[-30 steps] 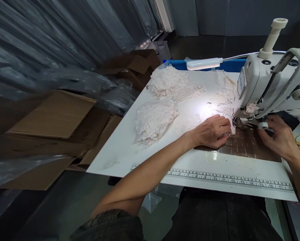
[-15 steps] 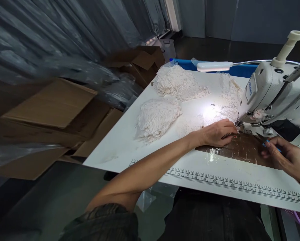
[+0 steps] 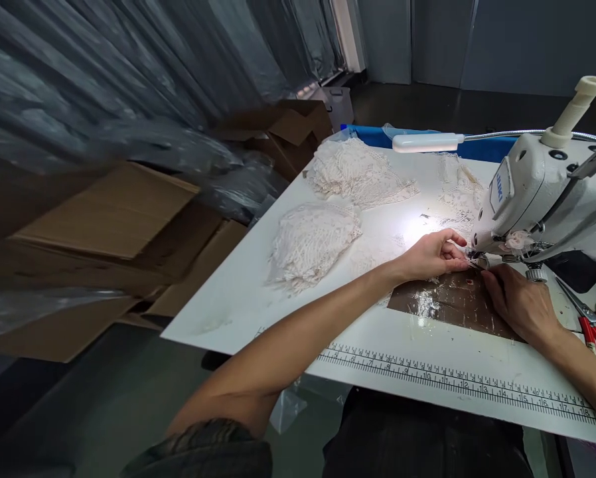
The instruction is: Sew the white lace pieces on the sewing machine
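My left hand (image 3: 435, 255) is closed beside the needle area of the white sewing machine (image 3: 531, 179), its thumb and curled fingers pinching the edge of a white lace piece (image 3: 377, 252). Most of that edge is hidden by the fingers. Just under the machine head, my right hand (image 3: 521, 302) is closed, its fingertips nearly meeting the left ones. A thin dark blade of thread snips (image 3: 476, 265) shows between the hands; their handle is hidden in my right palm. Below both hands lies a shiny brown plate (image 3: 447, 302).
Two piles of white lace, a near one (image 3: 315, 242) and a far one (image 3: 355, 169), lie on the white table (image 3: 238, 305). Red-handled scissors (image 3: 589, 325) rest at right. A lamp (image 3: 427, 143) hangs over the lace. Cardboard boxes (image 3: 109, 209) stand left.
My right hand has moved left with the snips, up to the needle area. The left hand's fingers have lifted and shifted their pinch. Red-handled scissors now show at right.
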Demonstrator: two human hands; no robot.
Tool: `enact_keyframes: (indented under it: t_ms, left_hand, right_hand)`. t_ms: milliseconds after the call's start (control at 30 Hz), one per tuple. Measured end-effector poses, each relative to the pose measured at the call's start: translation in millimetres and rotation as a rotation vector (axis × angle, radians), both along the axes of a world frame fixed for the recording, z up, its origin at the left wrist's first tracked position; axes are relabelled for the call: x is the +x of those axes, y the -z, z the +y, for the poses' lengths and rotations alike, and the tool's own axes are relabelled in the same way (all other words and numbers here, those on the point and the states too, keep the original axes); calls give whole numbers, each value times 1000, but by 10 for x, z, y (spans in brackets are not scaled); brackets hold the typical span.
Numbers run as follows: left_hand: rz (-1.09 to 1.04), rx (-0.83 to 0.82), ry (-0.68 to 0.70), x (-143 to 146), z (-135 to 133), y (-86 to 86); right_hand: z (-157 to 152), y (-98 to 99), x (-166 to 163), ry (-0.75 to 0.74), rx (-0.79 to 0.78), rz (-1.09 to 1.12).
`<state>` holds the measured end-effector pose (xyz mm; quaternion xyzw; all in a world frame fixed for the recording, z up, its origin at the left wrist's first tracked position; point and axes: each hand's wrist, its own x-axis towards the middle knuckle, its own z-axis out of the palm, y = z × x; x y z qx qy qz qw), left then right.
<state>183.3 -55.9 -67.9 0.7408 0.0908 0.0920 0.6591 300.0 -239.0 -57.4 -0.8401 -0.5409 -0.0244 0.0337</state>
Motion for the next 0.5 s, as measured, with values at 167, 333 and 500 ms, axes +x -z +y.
enact_keyframes:
  t_ms: [167,333,500]
  left_hand:
    - [-38,5,42,-1,44,20]
    - [-12,19,44,-19,36,-16]
    - [21,-25,17,-15,10,-43]
  right_hand:
    - [75,-2,-25,-50,49,-22]
    - [164,-75,-63,-83,60,-27]
    - [192,-90,-63,-93,75,-40]
